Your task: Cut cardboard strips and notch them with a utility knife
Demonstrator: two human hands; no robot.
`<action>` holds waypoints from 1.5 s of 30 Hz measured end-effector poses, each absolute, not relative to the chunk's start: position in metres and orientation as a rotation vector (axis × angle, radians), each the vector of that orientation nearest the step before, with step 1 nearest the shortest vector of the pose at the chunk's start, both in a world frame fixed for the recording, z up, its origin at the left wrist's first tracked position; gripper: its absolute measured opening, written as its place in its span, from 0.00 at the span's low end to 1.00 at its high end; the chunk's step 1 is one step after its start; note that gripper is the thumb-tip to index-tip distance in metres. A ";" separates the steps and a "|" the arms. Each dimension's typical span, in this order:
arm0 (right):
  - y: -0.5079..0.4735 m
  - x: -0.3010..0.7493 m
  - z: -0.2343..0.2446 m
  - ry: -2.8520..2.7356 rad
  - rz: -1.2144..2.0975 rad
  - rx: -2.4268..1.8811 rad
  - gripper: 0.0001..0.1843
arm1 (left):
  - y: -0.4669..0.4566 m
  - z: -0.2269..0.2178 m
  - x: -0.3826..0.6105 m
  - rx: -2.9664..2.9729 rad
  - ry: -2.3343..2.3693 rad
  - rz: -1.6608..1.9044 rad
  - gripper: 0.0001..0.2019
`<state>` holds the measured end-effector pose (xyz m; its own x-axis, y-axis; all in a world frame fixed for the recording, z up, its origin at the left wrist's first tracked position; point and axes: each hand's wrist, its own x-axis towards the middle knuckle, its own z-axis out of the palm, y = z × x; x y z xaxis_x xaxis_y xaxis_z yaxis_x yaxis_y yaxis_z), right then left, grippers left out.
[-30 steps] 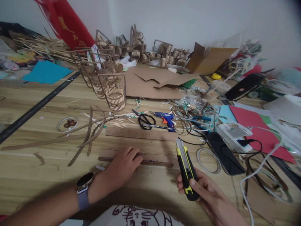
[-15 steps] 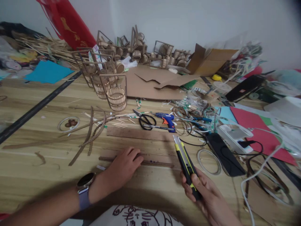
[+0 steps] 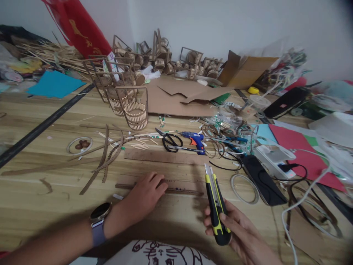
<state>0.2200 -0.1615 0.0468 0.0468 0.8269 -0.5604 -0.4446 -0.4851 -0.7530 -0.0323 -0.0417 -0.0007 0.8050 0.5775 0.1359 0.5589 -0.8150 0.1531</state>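
Observation:
My right hand (image 3: 235,228) is closed around a yellow and black utility knife (image 3: 216,206), blade pointing away from me, thumb on the handle. The short blade stands above the table, apart from the cardboard. My left hand (image 3: 150,191), with a watch on its wrist, presses bent fingers onto a narrow brown cardboard strip (image 3: 187,192) lying across the wooden table. The part of the strip under the palm is hidden. Just beyond my fingers lies a flat piece of cardboard (image 3: 179,180) with small marks on it. Farther off is a wider cardboard strip (image 3: 165,157).
Black scissors (image 3: 172,141) and a blue glue gun (image 3: 194,139) lie ahead. Small slatted buckets (image 3: 135,116) with tall handles stand at left back. Curved cardboard strips (image 3: 106,158) are on the left. A phone (image 3: 261,180), tape ring (image 3: 244,188) and white cable (image 3: 288,213) lie right.
My right hand has shifted slightly left and turned the utility knife more upright in view. My left hand stays in place on the strip.

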 end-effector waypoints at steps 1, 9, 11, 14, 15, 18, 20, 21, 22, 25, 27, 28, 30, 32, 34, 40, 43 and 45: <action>-0.161 0.219 0.047 -0.438 1.616 -1.328 0.21 | -0.042 0.000 -0.032 2.887 0.909 0.274 0.06; -0.155 0.210 0.044 -0.485 1.455 -1.310 0.20 | -0.041 0.001 -0.033 2.891 0.890 0.269 0.07; -0.154 0.209 0.043 -0.492 1.444 -1.303 0.19 | -0.041 0.001 -0.033 2.881 0.895 0.237 0.08; -0.153 0.207 0.042 -0.492 1.433 -1.312 0.19 | -0.041 0.002 -0.032 2.877 0.898 0.217 0.08; -0.153 0.206 0.041 -0.485 1.436 -1.317 0.19 | -0.041 0.002 -0.033 2.879 0.895 0.222 0.08; -0.154 0.205 0.041 -0.473 1.475 -1.301 0.20 | -0.041 0.001 -0.033 2.883 0.894 0.250 0.08; -0.155 0.204 0.041 -0.490 1.512 -1.284 0.21 | -0.042 -0.001 -0.033 2.887 0.898 0.256 0.09; -0.155 0.204 0.041 -0.504 1.518 -1.281 0.21 | -0.042 -0.001 -0.033 2.892 0.901 0.258 0.10; -0.155 0.204 0.041 -0.518 1.514 -1.283 0.20 | -0.042 -0.002 -0.033 2.897 0.904 0.259 0.09; -0.153 0.202 0.040 -0.532 1.456 -1.295 0.19 | -0.042 -0.003 -0.033 2.911 0.904 0.274 0.08; -0.151 0.201 0.040 -0.519 1.425 -1.290 0.19 | -0.042 -0.004 -0.033 2.908 0.900 0.283 0.07; -0.150 0.200 0.040 -0.507 1.418 -1.287 0.19 | -0.042 -0.005 -0.033 2.904 0.897 0.287 0.07; -0.148 0.199 0.040 -0.485 1.412 -1.289 0.19 | -0.042 -0.006 -0.033 2.898 0.890 0.293 0.07; -0.147 0.201 0.039 -0.493 1.437 -1.319 0.21 | -0.042 -0.005 -0.034 2.898 0.885 0.296 0.06; -0.145 0.206 0.038 -0.520 1.468 -1.375 0.24 | -0.042 -0.004 -0.034 2.903 0.883 0.307 0.06; -0.140 0.240 0.031 -0.568 1.368 -1.569 0.30 | -0.042 -0.001 -0.032 2.910 0.892 0.316 0.07; -0.139 0.255 0.032 -0.626 1.374 -1.609 0.31 | -0.041 -0.001 -0.032 2.894 0.893 0.324 0.08; -0.141 0.259 0.034 -0.695 1.426 -1.619 0.30 | -0.041 0.000 -0.032 2.878 0.894 0.307 0.09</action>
<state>0.2593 -0.1412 0.0342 0.1960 0.8422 -0.5022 -0.1230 -0.4870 -0.8647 -0.0322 -0.0408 -0.0002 0.8059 0.5703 0.1592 0.5476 -0.8201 0.1659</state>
